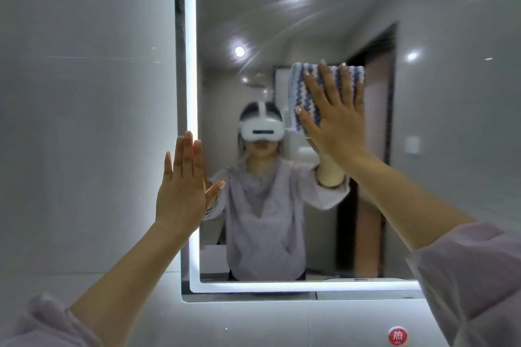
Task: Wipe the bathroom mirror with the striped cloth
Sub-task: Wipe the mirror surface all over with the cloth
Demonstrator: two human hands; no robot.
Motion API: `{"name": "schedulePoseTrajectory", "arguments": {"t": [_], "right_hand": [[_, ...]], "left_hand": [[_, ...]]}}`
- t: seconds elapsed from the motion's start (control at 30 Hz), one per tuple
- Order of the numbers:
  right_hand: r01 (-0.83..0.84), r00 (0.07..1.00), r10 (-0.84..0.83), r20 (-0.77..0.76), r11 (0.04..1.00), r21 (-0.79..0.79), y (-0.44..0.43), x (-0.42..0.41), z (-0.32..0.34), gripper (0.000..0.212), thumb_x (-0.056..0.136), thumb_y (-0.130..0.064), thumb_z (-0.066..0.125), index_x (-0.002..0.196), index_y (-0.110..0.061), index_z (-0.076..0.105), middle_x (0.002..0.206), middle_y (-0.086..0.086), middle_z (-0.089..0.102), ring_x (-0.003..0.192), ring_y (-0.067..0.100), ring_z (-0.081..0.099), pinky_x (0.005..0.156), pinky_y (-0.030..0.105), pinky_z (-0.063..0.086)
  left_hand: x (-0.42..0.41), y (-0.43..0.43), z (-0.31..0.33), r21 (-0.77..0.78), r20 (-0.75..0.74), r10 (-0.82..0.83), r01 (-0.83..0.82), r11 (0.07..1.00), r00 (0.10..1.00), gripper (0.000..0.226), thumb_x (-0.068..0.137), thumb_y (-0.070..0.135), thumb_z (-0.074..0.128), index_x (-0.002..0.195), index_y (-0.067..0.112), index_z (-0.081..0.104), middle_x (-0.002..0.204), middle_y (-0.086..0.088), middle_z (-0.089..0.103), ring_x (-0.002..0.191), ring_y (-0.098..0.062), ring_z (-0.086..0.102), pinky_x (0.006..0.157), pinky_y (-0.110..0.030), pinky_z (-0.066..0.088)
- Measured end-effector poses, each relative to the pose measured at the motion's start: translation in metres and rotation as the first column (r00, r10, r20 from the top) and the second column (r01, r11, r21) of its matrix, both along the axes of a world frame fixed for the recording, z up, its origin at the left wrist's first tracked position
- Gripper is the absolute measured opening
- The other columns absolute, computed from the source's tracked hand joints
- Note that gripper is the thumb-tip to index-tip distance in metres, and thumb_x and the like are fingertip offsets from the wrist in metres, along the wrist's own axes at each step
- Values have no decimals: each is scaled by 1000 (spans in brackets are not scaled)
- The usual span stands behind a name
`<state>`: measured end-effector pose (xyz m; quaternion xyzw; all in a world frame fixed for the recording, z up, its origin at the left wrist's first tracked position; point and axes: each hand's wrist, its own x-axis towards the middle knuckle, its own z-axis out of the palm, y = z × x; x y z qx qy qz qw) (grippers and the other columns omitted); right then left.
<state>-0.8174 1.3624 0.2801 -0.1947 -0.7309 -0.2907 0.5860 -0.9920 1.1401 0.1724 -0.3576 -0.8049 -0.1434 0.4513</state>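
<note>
The bathroom mirror (439, 127) fills the middle and right of the head view, framed by a lit white strip along its left and bottom edges. The blue-and-white striped cloth (301, 79) is pressed flat against the glass at mid-height. My right hand (332, 115) lies spread over the cloth, palm against it, fingers apart and pointing up. My left hand (184, 186) rests flat and open on the mirror's left edge, over the light strip, holding nothing. Faint curved wipe streaks show on the upper glass.
Grey tiled wall (84, 121) lies left of and below the mirror. A round red sticker (397, 336) sits on the wall under the mirror's lower right. The glass reflects a person in a pale top, ceiling lights and a dark doorway.
</note>
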Motion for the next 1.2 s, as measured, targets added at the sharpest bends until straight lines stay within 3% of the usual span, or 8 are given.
{"name": "schedulePoseTrajectory", "arguments": {"t": [0.3, 0.47, 0.63, 0.77, 0.87, 0.93, 1.07, 1.2], "right_hand": [[-86, 983, 40, -181, 964, -251, -36, -31, -12, 61, 103, -49, 25, 156, -26, 7, 164, 4, 2, 150, 32, -3, 117, 50, -12], [-71, 992, 51, -118, 983, -167, -61, -54, -31, 62, 102, -47, 29, 155, -22, 11, 163, 8, 9, 149, 34, 5, 119, 54, -2], [-81, 996, 83, 22, 993, -86, -78, -77, -60, 62, 101, -50, 29, 155, -23, 17, 163, 6, 6, 150, 28, 4, 120, 52, -3], [-131, 987, 133, 89, 991, -28, -87, -88, -89, 62, 102, -49, 32, 155, -21, 16, 161, 6, 3, 149, 30, 9, 120, 53, 8], [-148, 979, 150, 135, 989, -30, -89, -90, -101, 60, 102, -48, 27, 155, -21, 16, 161, 7, 3, 149, 32, 9, 120, 53, 12], [-140, 978, 144, 151, 990, -35, -89, -89, -103, 59, 102, -48, 25, 154, -22, 17, 161, 7, 4, 149, 32, 8, 120, 53, 12], [-139, 976, 135, 172, 990, 12, -84, -82, -98, 61, 101, -49, 31, 154, -22, 21, 160, 3, 4, 149, 30, 3, 122, 47, -2], [-113, 977, 92, 191, 988, 102, -66, -62, -85, 61, 98, -52, 37, 152, -24, 28, 160, 2, 20, 148, 29, 10, 121, 51, 9]], "left_hand": [[2, 0, 1, -1, 19, 5, -5, 1000, 1000, 91, 80, 65, -16, 146, 3, -15, 154, -15, -23, 143, -30, -19, 120, -44, 4], [2, 1, 2, -4, 33, 21, -21, 1000, 999, 95, 75, 67, -21, 146, 5, -16, 154, -14, -24, 142, -30, -20, 120, -43, 1], [4, 1, 2, 5, 45, 8, -8, 1000, 999, 95, 73, 68, -19, 145, 6, -21, 152, -13, -29, 141, -28, -24, 119, -43, -2], [6, -2, 2, -14, 45, 7, -6, 1000, 999, 96, 70, 68, -26, 143, 5, -25, 150, -15, -32, 140, -29, -27, 119, -43, -6], [7, -3, 2, -35, 39, 18, -17, 999, 999, 95, 77, 71, -16, 141, 3, -27, 149, -17, -34, 140, -31, -28, 119, -45, -3], [8, -3, 2, -39, 43, 8, -6, 999, 999, 94, 80, 72, -5, 142, 4, -26, 150, -17, -33, 140, -31, -27, 119, -46, -1], [9, -5, 2, -35, 32, -12, 13, 999, 999, 97, 72, 69, -19, 143, 4, -23, 150, -17, -31, 141, -31, -25, 119, -45, -4], [10, -5, 4, 2, 38, -91, 91, 996, 995, 98, 75, 72, -16, 147, 5, -11, 155, -14, -20, 143, -30, -17, 119, -45, -1]]}}
